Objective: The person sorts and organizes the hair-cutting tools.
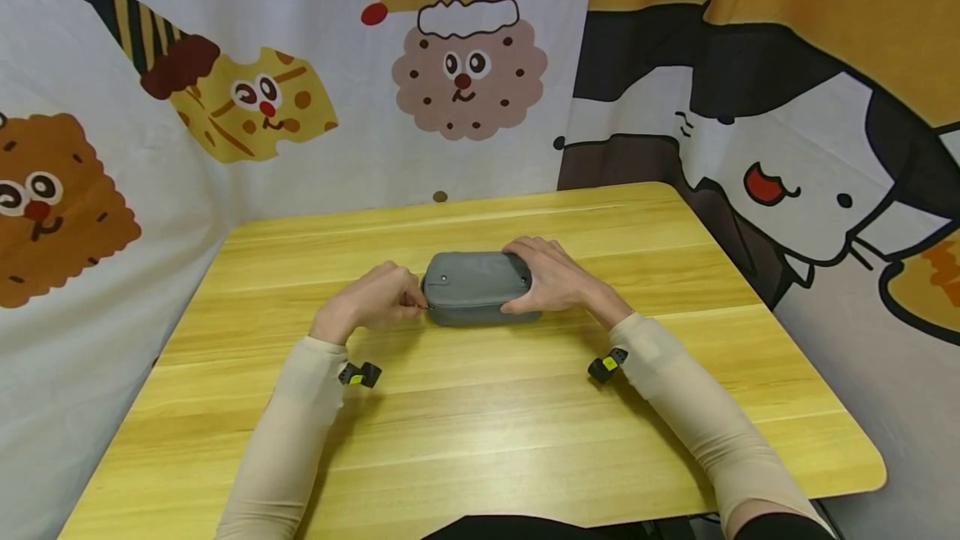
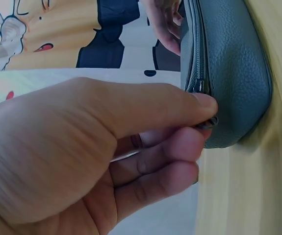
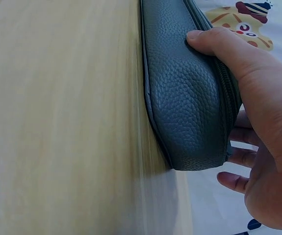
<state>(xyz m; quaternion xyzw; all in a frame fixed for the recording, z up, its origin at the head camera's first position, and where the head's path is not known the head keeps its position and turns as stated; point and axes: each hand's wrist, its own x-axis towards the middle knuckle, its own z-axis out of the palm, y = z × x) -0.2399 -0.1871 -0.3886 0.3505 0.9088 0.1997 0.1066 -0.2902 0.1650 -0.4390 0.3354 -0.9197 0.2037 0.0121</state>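
Observation:
A grey-green leather-look zip pouch sits on the wooden table, its zipper running around the upper edge. At the pouch's left end my left hand pinches the zipper pull between thumb and fingers. The slider shows just above the thumb in the left wrist view, with closed-looking zipper teeth beyond it. My right hand grips the pouch's right end, thumb on the near side and fingers over the far side. In the right wrist view the thumb presses the leather beside the zipper; some fingertips are hidden behind the pouch.
The yellow wood-grain table extends around the pouch on all sides. Behind it hangs a white curtain with cartoon prints, and an orange, black and white one at the right. A small black camera sits on each wrist.

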